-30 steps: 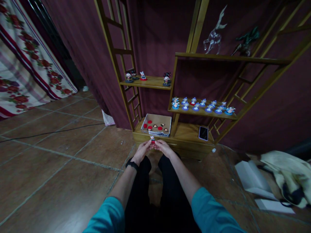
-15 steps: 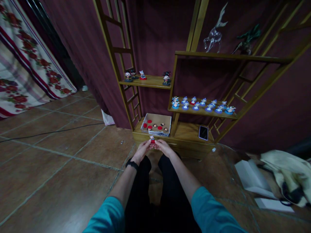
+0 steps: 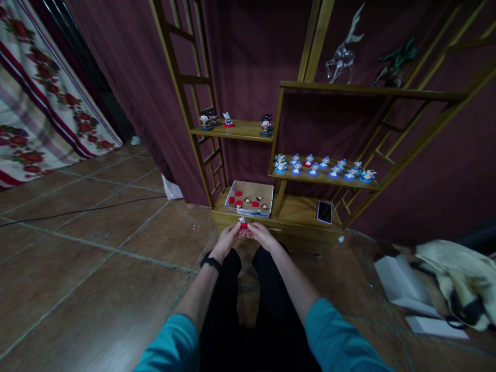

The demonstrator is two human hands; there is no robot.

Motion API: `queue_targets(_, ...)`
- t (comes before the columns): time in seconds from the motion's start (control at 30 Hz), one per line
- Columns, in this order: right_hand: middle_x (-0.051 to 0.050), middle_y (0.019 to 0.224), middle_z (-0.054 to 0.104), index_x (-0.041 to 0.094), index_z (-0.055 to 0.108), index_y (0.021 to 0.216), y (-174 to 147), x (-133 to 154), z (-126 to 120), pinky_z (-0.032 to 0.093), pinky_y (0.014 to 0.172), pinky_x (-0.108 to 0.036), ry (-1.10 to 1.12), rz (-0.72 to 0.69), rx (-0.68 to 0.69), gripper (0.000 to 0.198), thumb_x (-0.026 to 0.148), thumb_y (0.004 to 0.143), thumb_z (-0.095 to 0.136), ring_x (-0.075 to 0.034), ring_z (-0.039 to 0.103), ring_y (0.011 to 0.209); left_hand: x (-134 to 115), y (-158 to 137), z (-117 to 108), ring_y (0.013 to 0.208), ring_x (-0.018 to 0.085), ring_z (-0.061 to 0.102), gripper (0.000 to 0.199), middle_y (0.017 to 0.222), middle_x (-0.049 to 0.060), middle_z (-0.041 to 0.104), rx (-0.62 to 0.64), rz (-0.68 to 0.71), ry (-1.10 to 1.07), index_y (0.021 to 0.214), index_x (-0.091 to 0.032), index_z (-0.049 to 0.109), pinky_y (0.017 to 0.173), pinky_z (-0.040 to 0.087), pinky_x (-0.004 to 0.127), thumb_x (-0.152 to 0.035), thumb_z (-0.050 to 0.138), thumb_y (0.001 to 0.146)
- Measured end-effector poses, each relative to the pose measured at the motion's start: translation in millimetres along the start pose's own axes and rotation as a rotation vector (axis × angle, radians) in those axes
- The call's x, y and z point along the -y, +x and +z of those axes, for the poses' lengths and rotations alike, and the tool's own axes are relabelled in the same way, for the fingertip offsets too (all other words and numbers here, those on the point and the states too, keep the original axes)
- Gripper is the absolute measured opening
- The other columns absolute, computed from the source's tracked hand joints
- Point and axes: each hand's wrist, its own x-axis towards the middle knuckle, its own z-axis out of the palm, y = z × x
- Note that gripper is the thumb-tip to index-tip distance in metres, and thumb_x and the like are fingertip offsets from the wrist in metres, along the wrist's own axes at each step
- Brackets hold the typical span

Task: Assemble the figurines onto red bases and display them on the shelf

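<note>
Left hand (image 3: 228, 241) and right hand (image 3: 261, 235) come together in front of the person's knees, both gripping one small white figurine (image 3: 242, 220) by its red base. The figurine is upright between the fingertips, just in front of an open shallow box (image 3: 265, 191) on the lowest level of a wooden shelf unit. Red discs (image 3: 238, 194) and small dark-topped figure pieces (image 3: 247, 200) lie scattered in the box; the pieces are too small to make out in detail. A phone (image 3: 324, 212) lies on the same level, to the right of the box. Above the box, a shelf (image 3: 246, 129) carries a similar white figurine on a red base (image 3: 228, 120) and several dark-haired dolls (image 3: 265, 125). Rows of bluish figurines (image 3: 313, 169) stand on a shelf to the right, below a clear glass animal (image 3: 342, 58). A dark band (image 3: 211, 263) circles the left wrist.
</note>
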Motion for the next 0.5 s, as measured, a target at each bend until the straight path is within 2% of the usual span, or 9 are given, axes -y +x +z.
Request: queue_targets(0.5,0.000,0.068,0.061,0.017,0.057,0.077,2.3,-2.9,-0.8,0.044,0.064,-0.023,0.022,0.004,-0.005,0.030,0.042,0.065,0.066,-0.008,0.055,0.061,0.6,0.1,-0.8,0.069,0.014,0.062,0.031,0.078,0.010,0.067,-0.021,0.011,-0.010,0.085,-0.010,0.062,0.068,0.047,0.025,-0.036,0.066,0.068)
